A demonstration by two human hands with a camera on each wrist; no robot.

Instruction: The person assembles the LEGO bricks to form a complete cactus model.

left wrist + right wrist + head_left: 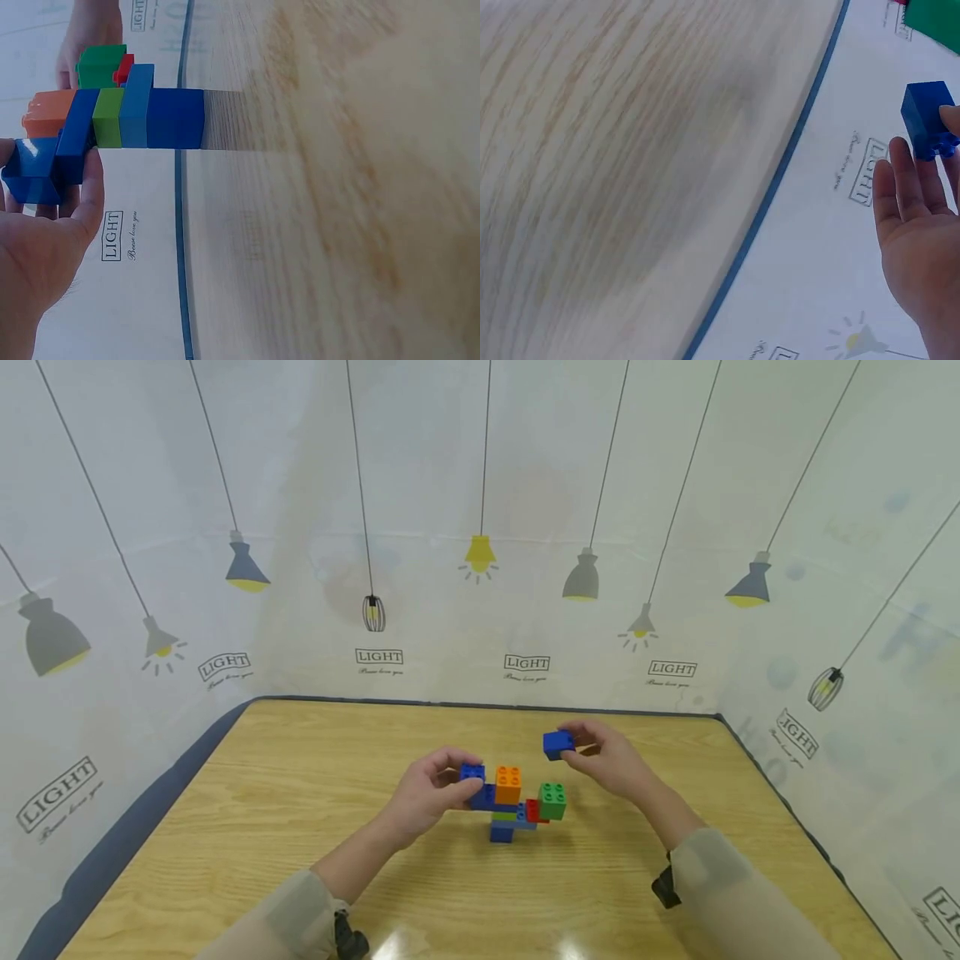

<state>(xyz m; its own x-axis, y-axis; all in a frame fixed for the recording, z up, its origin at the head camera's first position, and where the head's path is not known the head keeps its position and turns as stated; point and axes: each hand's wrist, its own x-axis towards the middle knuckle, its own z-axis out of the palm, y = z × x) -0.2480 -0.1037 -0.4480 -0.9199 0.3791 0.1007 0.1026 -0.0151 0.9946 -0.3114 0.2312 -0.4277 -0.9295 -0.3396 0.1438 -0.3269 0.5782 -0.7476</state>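
Note:
A stepped build of toy building blocks stands on the wooden table. Its base is a dark blue block point(176, 118), with a lighter blue block point(136, 112) and a lime green block point(109, 118) above. Across them lies a long blue block point(77, 127), carrying an orange block point(507, 787) and a blue block point(472, 772) at its left end. My left hand point(423, 793) grips that end block between thumb and fingers. On the right side are a red block point(533, 811) and a green block point(552, 802). Behind and right of these, my right hand point(611, 764) pinches a separate blue block point(557, 745) in the air.
The wooden table point(300, 793) stretches around the build on all sides. Behind it hangs a pale cloth point(427, 668) printed with lamps and lettering, meeting the table along a dark blue edge.

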